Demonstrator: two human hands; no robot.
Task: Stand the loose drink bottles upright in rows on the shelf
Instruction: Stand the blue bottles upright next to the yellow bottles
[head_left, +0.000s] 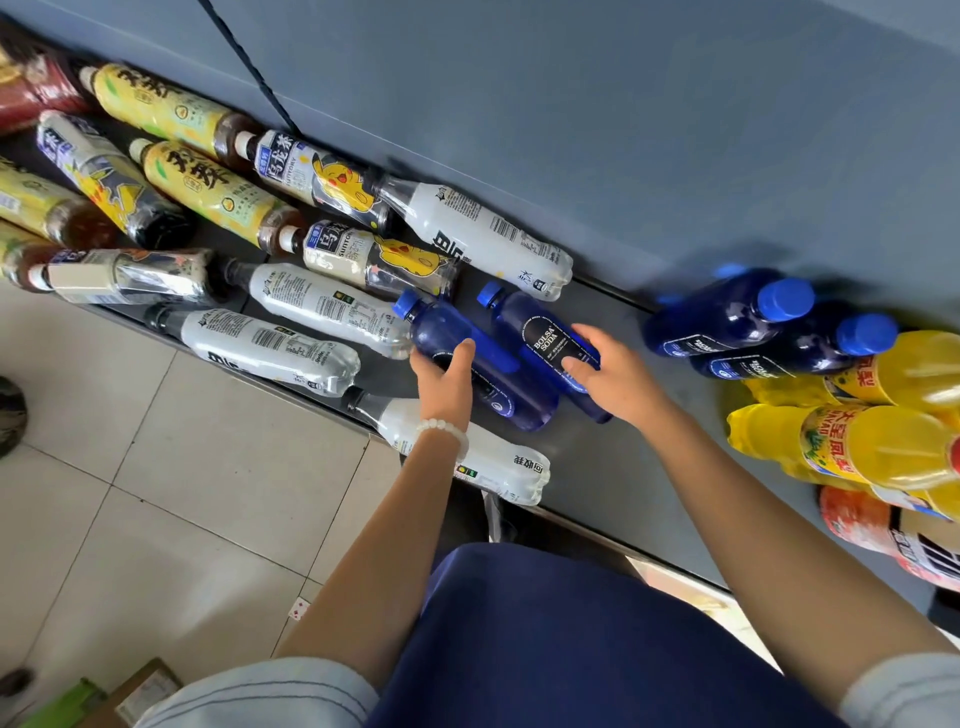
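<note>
A single wide-angle camera worn on the person's head looks forward and steeply down, from close above a low grey shelf (613, 467). The view is rolled, so the shelf's front edge runs as a diagonal from upper left to lower right, with the back wall (571, 104) filling the top and the tiled floor (156, 441) the lower left. Both forearms enter from the bottom edge, and straight lines bow toward the corners. No second view shares the scene.
</note>
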